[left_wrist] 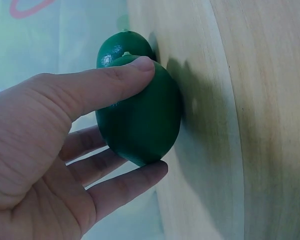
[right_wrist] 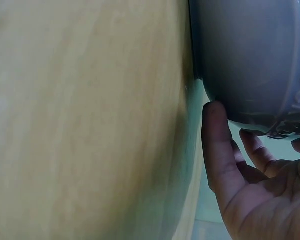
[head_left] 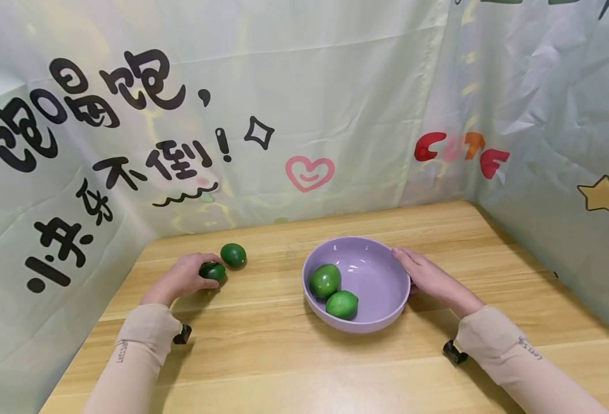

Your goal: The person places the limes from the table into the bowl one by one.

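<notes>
My left hand (head_left: 184, 277) holds a dark green lime (head_left: 213, 272) at the left of the table. In the left wrist view its thumb lies across the lime (left_wrist: 140, 120), and the other fingers reach along the far side. Just beyond sits a second dark lime (head_left: 233, 255), partly hidden behind the held one in that view. A purple bowl (head_left: 376, 282) stands right of centre with two lighter green limes, one lime (head_left: 326, 280) behind the other lime (head_left: 343, 305). My right hand (head_left: 433, 280) rests its extended fingers against the bowl's right side, fingertips at the rim.
The wooden table (head_left: 263, 356) ends at a pale printed curtain (head_left: 356, 103) behind and on both sides. Wood surface lies between the left-hand limes and the bowl. Black wrist devices show below both cuffs, such as the right device (head_left: 455, 353).
</notes>
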Available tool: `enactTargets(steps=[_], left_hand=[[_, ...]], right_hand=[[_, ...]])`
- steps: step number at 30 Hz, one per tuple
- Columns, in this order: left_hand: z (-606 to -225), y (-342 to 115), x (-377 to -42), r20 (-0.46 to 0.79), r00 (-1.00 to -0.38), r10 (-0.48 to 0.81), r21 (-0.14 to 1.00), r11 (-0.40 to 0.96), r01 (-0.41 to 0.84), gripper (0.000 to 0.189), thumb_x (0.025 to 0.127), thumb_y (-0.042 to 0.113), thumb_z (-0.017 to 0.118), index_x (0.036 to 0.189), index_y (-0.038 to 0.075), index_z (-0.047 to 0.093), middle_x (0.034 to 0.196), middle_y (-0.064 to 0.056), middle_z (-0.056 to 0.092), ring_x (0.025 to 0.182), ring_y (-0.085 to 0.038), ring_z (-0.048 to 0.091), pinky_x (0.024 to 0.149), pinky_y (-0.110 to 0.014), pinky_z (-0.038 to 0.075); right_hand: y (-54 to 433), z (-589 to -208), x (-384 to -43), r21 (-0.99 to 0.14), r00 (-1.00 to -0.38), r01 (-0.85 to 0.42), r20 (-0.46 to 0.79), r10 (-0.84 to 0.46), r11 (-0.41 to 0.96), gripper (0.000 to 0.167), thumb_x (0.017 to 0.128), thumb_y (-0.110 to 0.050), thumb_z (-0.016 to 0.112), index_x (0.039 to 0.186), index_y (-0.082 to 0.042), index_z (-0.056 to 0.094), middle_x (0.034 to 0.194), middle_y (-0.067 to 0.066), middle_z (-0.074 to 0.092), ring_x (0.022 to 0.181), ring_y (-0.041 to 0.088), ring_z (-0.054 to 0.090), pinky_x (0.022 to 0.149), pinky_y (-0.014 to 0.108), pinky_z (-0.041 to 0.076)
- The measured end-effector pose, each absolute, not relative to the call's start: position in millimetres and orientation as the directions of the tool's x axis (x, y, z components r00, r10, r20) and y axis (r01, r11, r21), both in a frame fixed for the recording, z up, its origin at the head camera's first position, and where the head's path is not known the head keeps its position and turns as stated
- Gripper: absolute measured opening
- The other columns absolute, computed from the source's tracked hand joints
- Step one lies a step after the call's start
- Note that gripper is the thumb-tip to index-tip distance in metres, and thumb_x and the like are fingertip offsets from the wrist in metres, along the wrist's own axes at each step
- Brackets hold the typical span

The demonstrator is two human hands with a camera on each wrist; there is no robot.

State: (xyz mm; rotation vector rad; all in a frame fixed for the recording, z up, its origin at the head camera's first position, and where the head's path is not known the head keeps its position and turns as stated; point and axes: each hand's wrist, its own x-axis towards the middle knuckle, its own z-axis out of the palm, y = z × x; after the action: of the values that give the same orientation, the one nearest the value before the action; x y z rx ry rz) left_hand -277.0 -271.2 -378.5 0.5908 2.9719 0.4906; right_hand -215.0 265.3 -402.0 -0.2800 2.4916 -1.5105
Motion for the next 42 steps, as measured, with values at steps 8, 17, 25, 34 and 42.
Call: enactTargets(steps=[8, 17, 25, 34, 42], left_hand=[[-376.7, -270.1, -277.1, -0.013, -0.927, 0.375, 0.317, 0.881, 0.352, 0.044, 0.089, 0.017, 0.089, 0.13, 0.013, 0.073, 0.131, -0.023, 0.072, 0.119, -0.045, 0.066, 0.103, -0.064, 0.052], [-376.5, -270.6, -276.4, -0.021, -0.926, 0.376, 0.318, 0.881, 0.351, 0.044, 0.09, 0.017, 0.088, 0.131, 0.012, 0.073, 0.132, -0.024, 0.071, 0.119, -0.045, 0.066, 0.102, -0.064, 0.053], [-377.5, -270.8, -277.5, -0.022, -0.93, 0.368, 0.322, 0.883, 0.342, 0.044, 0.09, 0.017, 0.088, 0.131, 0.013, 0.073, 0.131, -0.022, 0.072, 0.12, -0.044, 0.065, 0.103, -0.064, 0.052], [-377.7, -268.7, -278.7, -0.026, -0.927, 0.375, 0.311, 0.884, 0.349, 0.044, 0.09, 0.016, 0.088, 0.131, 0.012, 0.073, 0.132, -0.021, 0.072, 0.121, -0.044, 0.066, 0.103, -0.063, 0.053], [-377.4, -269.2, -278.7, -0.023, -0.925, 0.379, 0.306, 0.883, 0.355, 0.045, 0.089, 0.015, 0.088, 0.131, 0.012, 0.074, 0.133, -0.021, 0.072, 0.122, -0.044, 0.066, 0.104, -0.063, 0.052]], right_hand=[[265.4, -401.3, -214.8, -0.889, -0.96, -0.055, -0.078, -0.27, 0.454, 0.067, 0.119, -0.039, 0.024, 0.159, 0.014, 0.029, 0.14, 0.041, 0.054, 0.11, 0.035, 0.072, 0.083, 0.046, 0.067], [264.1, -401.2, -214.9, -0.891, -0.96, -0.045, -0.087, -0.268, 0.451, 0.068, 0.119, -0.04, 0.025, 0.16, 0.015, 0.028, 0.145, 0.043, 0.05, 0.115, 0.04, 0.07, 0.086, 0.049, 0.066], [263.6, -401.1, -214.6, -0.889, -0.96, -0.043, -0.089, -0.264, 0.456, 0.068, 0.119, -0.04, 0.025, 0.159, 0.015, 0.029, 0.145, 0.042, 0.05, 0.116, 0.04, 0.07, 0.087, 0.049, 0.066], [265.0, -400.6, -215.3, -0.893, -0.958, -0.046, -0.087, -0.272, 0.447, 0.068, 0.119, -0.04, 0.024, 0.16, 0.014, 0.029, 0.145, 0.042, 0.05, 0.115, 0.038, 0.07, 0.085, 0.048, 0.066], [263.4, -400.9, -215.3, -0.896, -0.958, -0.038, -0.093, -0.271, 0.443, 0.066, 0.119, -0.038, 0.025, 0.158, 0.015, 0.031, 0.145, 0.042, 0.049, 0.116, 0.041, 0.069, 0.087, 0.05, 0.066]])
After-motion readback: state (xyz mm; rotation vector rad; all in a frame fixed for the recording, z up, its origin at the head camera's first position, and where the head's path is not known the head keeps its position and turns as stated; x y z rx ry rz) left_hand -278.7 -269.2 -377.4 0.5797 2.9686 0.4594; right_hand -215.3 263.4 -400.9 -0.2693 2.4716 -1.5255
